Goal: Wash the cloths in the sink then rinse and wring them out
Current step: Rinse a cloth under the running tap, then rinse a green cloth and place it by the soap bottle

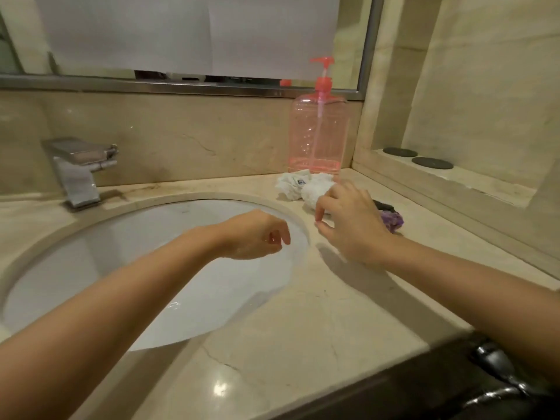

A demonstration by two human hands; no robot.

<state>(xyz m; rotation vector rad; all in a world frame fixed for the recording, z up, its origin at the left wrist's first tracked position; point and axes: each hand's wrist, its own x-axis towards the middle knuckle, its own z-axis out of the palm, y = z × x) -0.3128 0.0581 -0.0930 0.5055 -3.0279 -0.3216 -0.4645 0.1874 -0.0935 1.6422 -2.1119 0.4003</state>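
White crumpled cloths point(298, 184) lie on the counter point(303, 322) right of the sink point(121, 237), just under my right hand point(353, 221), whose fingers hang loosely curled above them; I cannot tell whether they touch. A purple cloth point(392, 219) peeks out beyond that hand. My left hand point(257, 236) hovers over the basin, relaxed, holding nothing. Behind the cloths stands a pink pump bottle point(318, 131); the faucet point(78, 169) sits far left.

Dim, warm yellowish light; a bright glare spot on the countertop point(220, 388) at lower centre, soft focus throughout, wide-angle bending at the edges.
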